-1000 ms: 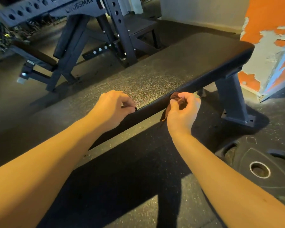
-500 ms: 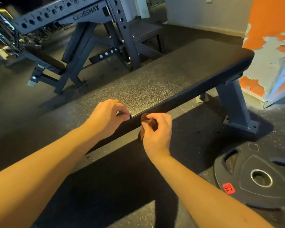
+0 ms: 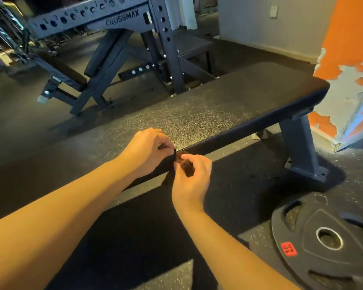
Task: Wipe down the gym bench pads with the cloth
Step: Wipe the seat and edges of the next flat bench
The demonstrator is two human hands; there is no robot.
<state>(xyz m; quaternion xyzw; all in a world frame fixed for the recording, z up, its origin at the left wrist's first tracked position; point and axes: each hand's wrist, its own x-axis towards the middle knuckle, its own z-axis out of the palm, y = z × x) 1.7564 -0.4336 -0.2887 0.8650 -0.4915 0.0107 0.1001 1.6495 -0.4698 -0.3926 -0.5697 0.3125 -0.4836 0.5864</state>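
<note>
As the cloth [image 3: 187,169] hangs at the bench pad [image 3: 218,109] edge, left hand [image 3: 147,151] and right hand [image 3: 192,181] fingers [image 3: 189,157] both pinch it.

One flat bench [image 3: 218,109], one cloth [image 3: 185,167], one weight plate [image 3: 310,227].

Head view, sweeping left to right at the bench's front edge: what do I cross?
Left hand → right hand → bench leg → peeling orange pillar. The cloth, pinched by both hands, overlaps them, so it's left out.
</note>
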